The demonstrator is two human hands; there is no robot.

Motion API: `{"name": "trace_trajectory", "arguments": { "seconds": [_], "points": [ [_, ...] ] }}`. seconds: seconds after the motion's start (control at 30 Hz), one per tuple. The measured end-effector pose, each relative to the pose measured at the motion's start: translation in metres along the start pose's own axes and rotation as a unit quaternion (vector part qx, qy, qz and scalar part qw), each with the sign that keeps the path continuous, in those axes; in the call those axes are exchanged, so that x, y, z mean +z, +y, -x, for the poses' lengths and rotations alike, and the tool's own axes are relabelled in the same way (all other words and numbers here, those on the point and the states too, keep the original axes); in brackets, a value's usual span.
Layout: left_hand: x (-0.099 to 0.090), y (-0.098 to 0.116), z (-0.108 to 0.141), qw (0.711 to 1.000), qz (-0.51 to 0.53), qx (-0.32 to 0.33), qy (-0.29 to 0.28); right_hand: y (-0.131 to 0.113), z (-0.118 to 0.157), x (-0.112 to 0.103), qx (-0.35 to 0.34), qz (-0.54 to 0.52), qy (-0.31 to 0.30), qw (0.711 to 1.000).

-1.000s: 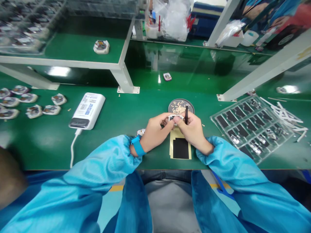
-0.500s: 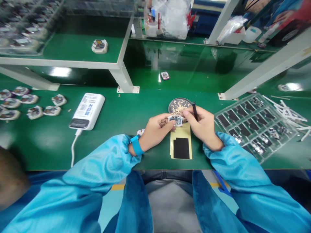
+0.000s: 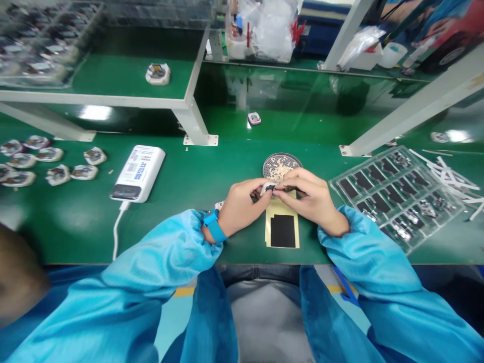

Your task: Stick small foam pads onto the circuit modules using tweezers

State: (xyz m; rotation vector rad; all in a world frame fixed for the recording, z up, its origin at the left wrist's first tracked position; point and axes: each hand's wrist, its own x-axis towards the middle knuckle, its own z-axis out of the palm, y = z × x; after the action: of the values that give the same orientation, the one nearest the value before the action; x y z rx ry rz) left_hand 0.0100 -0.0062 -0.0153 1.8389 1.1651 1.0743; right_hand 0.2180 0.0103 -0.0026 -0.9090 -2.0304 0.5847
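Pinching small white electronic module (image 3: 269, 188) between left hand (image 3: 242, 207) and right hand (image 3: 312, 202) fingertips, both angled inward above yellow backing sheet (image 3: 273, 224).

Matt black film (image 3: 283, 231) on tan backing (image 3: 267, 227)

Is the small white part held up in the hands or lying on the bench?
Held: the white part is pinched between the left hand and right hand.

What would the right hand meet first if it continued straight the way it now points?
The small white part held in the left hand. The fingertips of the right hand seem to touch it, though depth is hard to judge from this view.
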Motion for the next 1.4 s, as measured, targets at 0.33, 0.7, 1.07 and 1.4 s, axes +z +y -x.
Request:
{"name": "trace_trajectory", "arguments": {
  "seconds": [0.33,0.7,1.07,1.4],
  "points": [
    [-0.008,0.001,-0.003,0.992,-0.115,0.050,-0.015,0.004,0.000,0.002,-0.020,0.015,-0.043,0.999],
    [-0.049,-0.022,-0.091,0.953,-0.301,0.009,0.009,0.017,-0.006,-0.018,0.070,0.105,0.021,0.992],
    [-0.066,-0.106,-0.214,0.921,-0.358,-0.041,-0.148,0.011,-0.013,-0.040,0.123,0.056,0.183,0.974],
    [-0.076,-0.081,-0.214,0.879,-0.459,-0.036,-0.127,0.002,-0.010,-0.033,0.265,-0.251,-0.020,0.931]
  ]
}}
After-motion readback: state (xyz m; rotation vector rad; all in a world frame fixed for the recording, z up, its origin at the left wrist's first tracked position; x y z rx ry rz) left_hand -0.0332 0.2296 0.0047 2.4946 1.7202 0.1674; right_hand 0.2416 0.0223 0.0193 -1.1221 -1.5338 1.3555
